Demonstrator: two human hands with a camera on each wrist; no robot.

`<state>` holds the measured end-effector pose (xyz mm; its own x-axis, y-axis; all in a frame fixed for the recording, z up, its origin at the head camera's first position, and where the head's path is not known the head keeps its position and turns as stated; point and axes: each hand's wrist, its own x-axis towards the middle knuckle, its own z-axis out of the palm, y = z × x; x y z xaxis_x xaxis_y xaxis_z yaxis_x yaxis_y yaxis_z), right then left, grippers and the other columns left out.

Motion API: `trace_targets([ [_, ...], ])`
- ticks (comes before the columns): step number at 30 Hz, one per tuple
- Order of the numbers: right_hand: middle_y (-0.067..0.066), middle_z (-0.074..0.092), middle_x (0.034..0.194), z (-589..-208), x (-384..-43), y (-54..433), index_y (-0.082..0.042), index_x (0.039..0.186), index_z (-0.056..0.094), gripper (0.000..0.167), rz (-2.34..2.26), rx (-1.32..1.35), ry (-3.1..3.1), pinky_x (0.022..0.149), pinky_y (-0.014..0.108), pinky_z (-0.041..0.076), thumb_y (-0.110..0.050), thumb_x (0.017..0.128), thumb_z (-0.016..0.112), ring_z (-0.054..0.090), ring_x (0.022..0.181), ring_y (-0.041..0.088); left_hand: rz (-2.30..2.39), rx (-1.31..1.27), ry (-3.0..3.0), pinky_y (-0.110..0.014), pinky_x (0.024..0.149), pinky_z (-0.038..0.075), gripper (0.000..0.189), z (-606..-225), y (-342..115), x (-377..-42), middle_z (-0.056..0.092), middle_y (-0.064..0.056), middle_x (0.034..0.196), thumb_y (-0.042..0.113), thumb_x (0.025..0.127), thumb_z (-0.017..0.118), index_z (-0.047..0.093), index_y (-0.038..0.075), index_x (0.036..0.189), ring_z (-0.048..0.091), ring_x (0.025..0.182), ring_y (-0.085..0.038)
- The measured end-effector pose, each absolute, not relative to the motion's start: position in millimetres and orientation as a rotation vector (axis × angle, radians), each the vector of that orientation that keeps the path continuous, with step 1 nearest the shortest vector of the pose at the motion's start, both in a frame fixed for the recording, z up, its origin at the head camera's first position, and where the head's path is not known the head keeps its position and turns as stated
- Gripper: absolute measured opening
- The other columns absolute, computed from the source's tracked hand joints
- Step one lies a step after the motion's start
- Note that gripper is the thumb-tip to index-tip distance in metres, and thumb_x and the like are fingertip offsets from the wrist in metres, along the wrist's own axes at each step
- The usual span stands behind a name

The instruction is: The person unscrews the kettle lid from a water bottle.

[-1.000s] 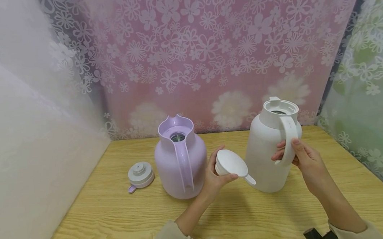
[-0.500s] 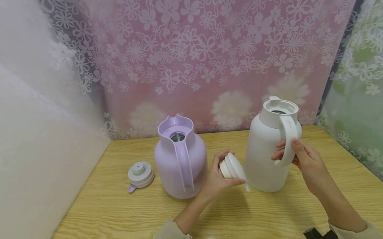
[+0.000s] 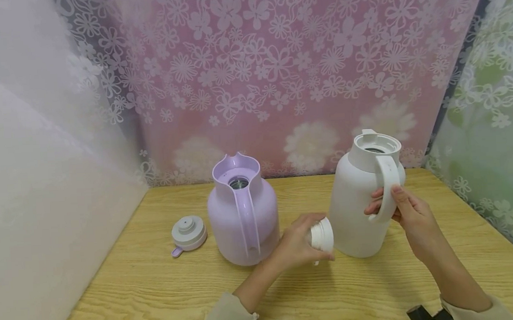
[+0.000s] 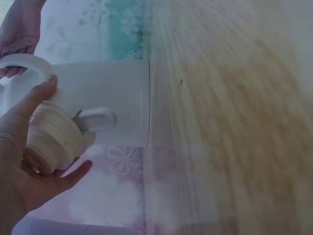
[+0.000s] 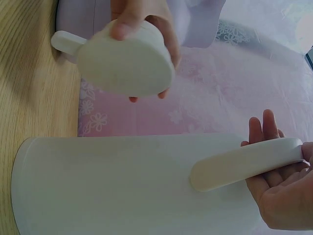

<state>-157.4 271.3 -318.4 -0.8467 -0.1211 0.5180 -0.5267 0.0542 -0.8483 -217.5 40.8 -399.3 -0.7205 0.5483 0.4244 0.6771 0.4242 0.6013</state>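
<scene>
My left hand (image 3: 296, 242) grips a white jug lid (image 3: 322, 235) by its edge, between the two jugs and above the table. In the right wrist view the smooth top of the lid (image 5: 124, 63) and its tab show; the left wrist view shows its ribbed plug side. My right hand (image 3: 409, 215) holds the handle (image 3: 387, 187) of the tall white thermos jug (image 3: 357, 212), which stands upright with its mouth uncovered. Left of my left hand stands a lilac thermos jug (image 3: 225, 219), also lidless, its handle toward me.
A grey lid with a lilac tab (image 3: 189, 232) lies upside down on the wooden table (image 3: 150, 291), left of the lilac jug. A pink floral curtain (image 3: 244, 93) hangs behind, with a pale wall (image 3: 52, 166) at left and a green-white floral sheet (image 3: 494, 118) at right.
My left hand has turned the white lid over, from its top facing me to its ribbed plug side showing, and moved slightly right and down. The right hand stays on the handle.
</scene>
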Motion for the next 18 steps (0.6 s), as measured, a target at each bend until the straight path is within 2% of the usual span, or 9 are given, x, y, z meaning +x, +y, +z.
trace_targets([
  [5,0.007,0.066,0.083,-319,-157,271,0.002,0.103,0.052,0.034,1.877,0.66,-2.023,0.075,0.02,0.045,-0.017,0.102,0.024,0.062,0.083,0.014,-0.864,-1.134,-2.594,-0.029,0.085,0.042,0.082,-400,43,-217,0.044,-0.003,0.132,0.031,0.061,0.086,0.048,0.02,0.133,0.043,0.117,-0.02],
  [10,0.006,0.066,0.083,-319,-158,271,0.002,0.104,0.052,0.034,1.86,0.666,-2.03,0.075,0.02,0.045,-0.016,0.103,0.024,0.061,0.083,0.015,-0.62,-1.179,-2.674,-0.024,0.076,0.045,0.078,-401,45,-217,0.04,-0.002,0.133,0.031,0.065,0.083,0.047,0.025,0.134,0.04,0.118,-0.021],
  [18,0.006,0.066,0.083,-319,-158,271,0.001,0.103,0.053,0.033,1.854,0.664,-2.028,0.075,0.02,0.045,-0.017,0.103,0.024,0.062,0.083,0.015,-0.161,-1.219,-2.732,-0.027,0.074,0.047,0.07,-401,51,-218,0.04,-0.001,0.132,0.036,0.072,0.078,0.046,0.03,0.134,0.041,0.116,-0.021],
])
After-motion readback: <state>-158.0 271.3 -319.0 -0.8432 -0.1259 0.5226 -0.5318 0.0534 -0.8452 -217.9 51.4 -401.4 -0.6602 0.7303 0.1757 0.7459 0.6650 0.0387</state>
